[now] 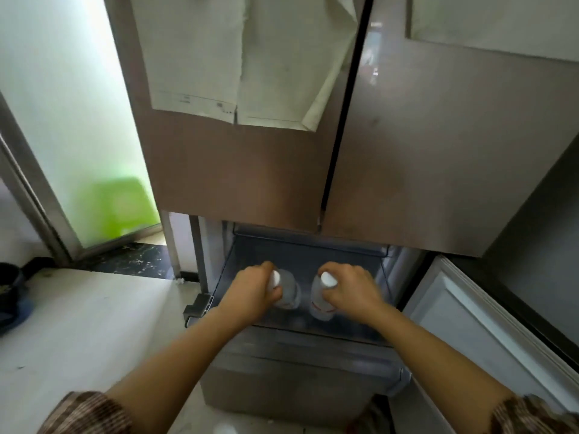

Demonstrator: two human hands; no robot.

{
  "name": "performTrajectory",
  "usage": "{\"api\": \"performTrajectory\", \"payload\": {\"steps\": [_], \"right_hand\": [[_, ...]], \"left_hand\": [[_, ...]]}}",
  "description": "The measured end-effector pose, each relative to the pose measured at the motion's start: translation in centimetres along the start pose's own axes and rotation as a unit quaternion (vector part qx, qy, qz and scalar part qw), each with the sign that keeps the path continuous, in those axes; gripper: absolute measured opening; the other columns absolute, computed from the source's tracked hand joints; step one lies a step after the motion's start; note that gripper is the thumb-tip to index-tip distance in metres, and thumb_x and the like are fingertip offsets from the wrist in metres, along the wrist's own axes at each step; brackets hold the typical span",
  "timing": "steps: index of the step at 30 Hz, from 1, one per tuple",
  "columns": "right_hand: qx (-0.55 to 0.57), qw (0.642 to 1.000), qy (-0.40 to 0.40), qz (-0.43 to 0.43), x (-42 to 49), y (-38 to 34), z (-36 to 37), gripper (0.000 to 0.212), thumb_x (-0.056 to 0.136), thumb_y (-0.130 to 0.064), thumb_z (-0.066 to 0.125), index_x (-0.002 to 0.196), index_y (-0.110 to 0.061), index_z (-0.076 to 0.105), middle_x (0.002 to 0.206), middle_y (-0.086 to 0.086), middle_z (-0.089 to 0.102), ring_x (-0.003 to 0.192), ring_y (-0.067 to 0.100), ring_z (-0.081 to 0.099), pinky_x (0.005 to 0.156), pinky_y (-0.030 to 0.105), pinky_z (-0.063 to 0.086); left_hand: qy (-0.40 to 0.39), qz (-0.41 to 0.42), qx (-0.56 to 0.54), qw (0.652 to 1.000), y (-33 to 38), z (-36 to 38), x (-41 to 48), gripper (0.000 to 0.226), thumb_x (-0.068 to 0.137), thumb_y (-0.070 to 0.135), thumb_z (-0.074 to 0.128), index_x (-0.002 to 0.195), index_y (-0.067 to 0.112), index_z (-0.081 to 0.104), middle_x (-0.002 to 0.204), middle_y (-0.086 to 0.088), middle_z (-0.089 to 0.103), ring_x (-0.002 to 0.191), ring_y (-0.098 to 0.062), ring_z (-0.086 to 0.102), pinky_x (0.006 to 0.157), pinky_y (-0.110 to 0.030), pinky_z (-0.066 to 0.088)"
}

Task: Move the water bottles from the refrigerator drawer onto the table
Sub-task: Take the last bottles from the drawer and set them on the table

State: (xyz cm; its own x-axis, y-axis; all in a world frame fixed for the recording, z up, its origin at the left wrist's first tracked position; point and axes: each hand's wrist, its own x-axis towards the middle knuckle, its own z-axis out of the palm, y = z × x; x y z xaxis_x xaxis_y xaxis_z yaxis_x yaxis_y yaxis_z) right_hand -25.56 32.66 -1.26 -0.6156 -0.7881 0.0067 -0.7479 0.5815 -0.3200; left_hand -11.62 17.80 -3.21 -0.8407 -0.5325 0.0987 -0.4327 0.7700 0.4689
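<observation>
The refrigerator drawer (300,346) is pulled out below the two brown upper doors. Two clear water bottles with white caps stand upright inside it, side by side. My left hand (253,292) is closed around the neck of the left bottle (289,292), just under its cap. My right hand (352,291) grips the neck of the right bottle (319,303) the same way. Both bottles show red label markings low on their bodies. Both bottles look to be resting on the drawer floor.
Paper sheets (238,57) hang on the left upper door. A second lower door (488,333) stands open at the right. A pale floor (78,333) lies to the left, with a dark pot (9,286) at its edge and a sliding glass door (78,120) behind.
</observation>
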Motion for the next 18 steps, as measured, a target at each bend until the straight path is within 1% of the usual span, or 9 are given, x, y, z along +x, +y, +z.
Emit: {"api": "performTrajectory", "payload": {"steps": [2,4,6,8,11,13,15,16,18], "right_hand": [[0.011,1.000,0.013,-0.014,-0.5,-2.7,-0.7,0.037,0.082,-0.020,0.061,0.116,-0.032,0.061,0.111,0.002,0.068,0.101,0.029,0.062,0.072,0.034,0.049],[0.039,0.998,0.036,-0.039,-1.3,-5.7,-1.5,0.034,0.080,-0.019,0.063,0.112,-0.031,0.064,0.108,0.002,0.070,0.098,0.029,0.063,0.076,0.038,0.052],[0.063,0.993,0.068,-0.067,-2.1,-9.1,-2.3,0.032,0.076,-0.018,0.066,0.105,-0.031,0.066,0.103,0.000,0.071,0.094,0.026,0.064,0.077,0.040,0.054],[0.081,0.989,0.089,-0.089,-3.0,-12.7,-3.2,0.030,0.074,-0.020,0.067,0.102,-0.032,0.067,0.099,-0.001,0.071,0.091,0.024,0.064,0.076,0.039,0.055],[0.092,0.983,0.093,-0.128,-4.5,-18.0,-4.2,0.031,0.075,-0.024,0.069,0.105,-0.032,0.066,0.098,-0.003,0.070,0.088,0.021,0.063,0.076,0.037,0.055],[0.094,0.980,0.078,-0.156,-5.6,-21.5,-3.9,0.032,0.076,-0.025,0.069,0.107,-0.030,0.066,0.100,-0.003,0.068,0.089,0.020,0.062,0.076,0.037,0.055],[0.098,0.976,0.058,-0.184,-6.7,-24.9,-2.6,0.032,0.075,-0.024,0.069,0.107,-0.030,0.065,0.102,-0.002,0.066,0.091,0.021,0.062,0.077,0.038,0.055],[0.104,0.974,0.043,-0.195,-7.2,-26.5,-1.7,0.032,0.075,-0.023,0.068,0.106,-0.030,0.065,0.102,-0.003,0.065,0.091,0.021,0.062,0.077,0.038,0.055],[0.112,0.969,0.010,-0.220,-8.2,-30.0,0.4,0.032,0.077,-0.021,0.068,0.109,-0.029,0.065,0.101,-0.004,0.061,0.092,0.021,0.061,0.079,0.037,0.055]], "left_hand": [[0.040,-0.003,-0.021,0.999,-1.1,-2.4,-1.9,0.035,0.088,0.030,0.062,0.117,0.011,0.056,0.110,-0.009,0.066,0.097,-0.025,0.063,0.086,-0.034,0.051],[0.084,-0.005,-0.042,0.996,-2.1,-4.8,-4.1,0.036,0.089,0.032,0.063,0.118,0.013,0.056,0.108,-0.007,0.066,0.090,-0.017,0.061,0.080,-0.026,0.049],[0.127,-0.010,-0.060,0.990,-3.2,-7.3,-6.6,0.035,0.088,0.032,0.065,0.117,0.014,0.058,0.106,-0.005,0.067,0.082,-0.010,0.056,0.075,-0.020,0.043],[0.170,-0.018,-0.070,0.983,-4.4,-10.0,-9.2,0.035,0.087,0.032,0.066,0.116,0.013,0.059,0.100,-0.003,0.067,0.078,-0.009,0.054,0.070,-0.016,0.040],[0.220,-0.018,-0.054,0.974,-6.4,-13.9,-13.5,0.031,0.086,0.030,0.066,0.111,0.012,0.062,0.086,0.003,0.060,0.072,-0.010,0.051,0.058,-0.010,0.031],[0.237,-0.034,-0.041,0.970,-8.2,-16.1,-16.3,0.030,0.085,0.029,0.066,0.109,0.011,0.063,0.087,-0.001,0.064,0.072,-0.012,0.051,0.054,-0.013,0.029],[0.247,-0.068,-0.033,0.966,-10.4,-18.0,-19.2,0.027,0.084,0.028,0.066,0.106,0.012,0.064,0.087,-0.004,0.067,0.075,-0.017,0.054,0.054,-0.022,0.028],[0.248,-0.086,-0.026,0.964,-11.7,-18.9,-20.7,0.023,0.083,0.028,0.066,0.100,0.013,0.064,0.082,-0.004,0.064,0.076,-0.020,0.055,0.054,-0.024,0.027],[0.240,-0.120,-0.009,0.963,-14.3,-20.2,-23.9,0.017,0.081,0.029,0.065,0.087,0.013,0.061,0.074,0.000,0.058,0.074,-0.023,0.054,0.052,-0.023,0.028]]}}
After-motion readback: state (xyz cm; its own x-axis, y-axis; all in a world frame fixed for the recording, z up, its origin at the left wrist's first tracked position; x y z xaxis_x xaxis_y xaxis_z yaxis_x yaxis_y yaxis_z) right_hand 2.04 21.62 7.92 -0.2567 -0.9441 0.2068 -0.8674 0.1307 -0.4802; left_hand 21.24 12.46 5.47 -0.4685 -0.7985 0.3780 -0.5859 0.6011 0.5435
